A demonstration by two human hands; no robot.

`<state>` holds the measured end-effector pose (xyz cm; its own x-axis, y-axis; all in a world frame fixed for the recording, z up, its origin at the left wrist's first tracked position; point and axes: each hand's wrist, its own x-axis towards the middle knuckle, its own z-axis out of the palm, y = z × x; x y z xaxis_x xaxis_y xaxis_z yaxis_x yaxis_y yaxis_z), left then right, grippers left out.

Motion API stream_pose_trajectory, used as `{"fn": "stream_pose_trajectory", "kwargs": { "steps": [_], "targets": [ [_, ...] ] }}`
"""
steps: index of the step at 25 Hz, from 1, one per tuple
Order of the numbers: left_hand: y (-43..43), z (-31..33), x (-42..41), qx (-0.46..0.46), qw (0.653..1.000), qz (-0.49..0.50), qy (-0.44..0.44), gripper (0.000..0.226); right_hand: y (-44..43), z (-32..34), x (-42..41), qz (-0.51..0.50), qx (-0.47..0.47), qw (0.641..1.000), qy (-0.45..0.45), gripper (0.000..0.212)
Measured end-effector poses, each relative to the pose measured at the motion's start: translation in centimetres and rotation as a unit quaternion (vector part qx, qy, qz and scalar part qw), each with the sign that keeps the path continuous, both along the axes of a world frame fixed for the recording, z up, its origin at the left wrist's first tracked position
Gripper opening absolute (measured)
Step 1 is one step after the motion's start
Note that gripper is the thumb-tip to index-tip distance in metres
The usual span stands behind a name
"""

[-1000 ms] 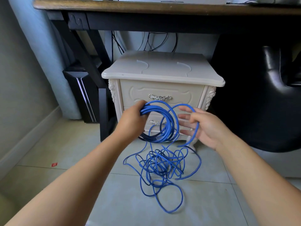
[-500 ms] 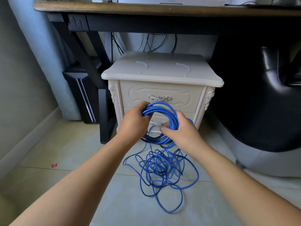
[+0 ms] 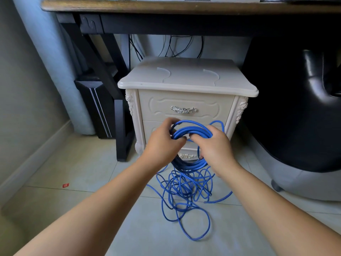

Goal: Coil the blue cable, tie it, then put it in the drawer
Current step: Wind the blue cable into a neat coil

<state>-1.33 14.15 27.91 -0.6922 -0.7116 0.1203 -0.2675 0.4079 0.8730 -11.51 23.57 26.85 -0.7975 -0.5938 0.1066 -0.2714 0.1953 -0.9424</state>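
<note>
Our right hand (image 3: pixel 215 150) has brought another loop to our left hand (image 3: pixel 162 145); both grip the cable (image 3: pixel 192 130) coil, and much is still loose.

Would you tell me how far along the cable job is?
Several loops of the blue cable are coiled, gripped by the left hand and the right hand. The rest lies in a loose tangle on the floor. No tie shows and the top drawer is shut, so tying and stowing are left.

The blue cable (image 3: pixel 191 131) and right hand (image 3: pixel 215 148) obscure lower drawer (image 3: pixel 150 128) handle
</note>
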Motion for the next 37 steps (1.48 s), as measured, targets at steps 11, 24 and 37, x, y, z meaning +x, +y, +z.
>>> {"fn": "stream_pose_trajectory", "kwargs": {
  "steps": [11,24,37],
  "targets": [
    [-0.6,0.0,-0.7,0.17,0.98,0.049,0.087,0.016,0.6,-0.2,0.7,0.096,-0.113,0.962,-0.23,0.013],
    [0.1,-0.4,-0.1,0.138,0.989,0.038,0.046,0.023,0.6,-0.4,0.3,0.033,-0.027,0.98,-0.195,0.019],
    [-0.3,0.2,-0.5,0.017,0.998,0.014,0.058,0.019,1.7,0.9,-0.7,0.115,0.091,0.984,-0.099,0.02]
  ]
}}
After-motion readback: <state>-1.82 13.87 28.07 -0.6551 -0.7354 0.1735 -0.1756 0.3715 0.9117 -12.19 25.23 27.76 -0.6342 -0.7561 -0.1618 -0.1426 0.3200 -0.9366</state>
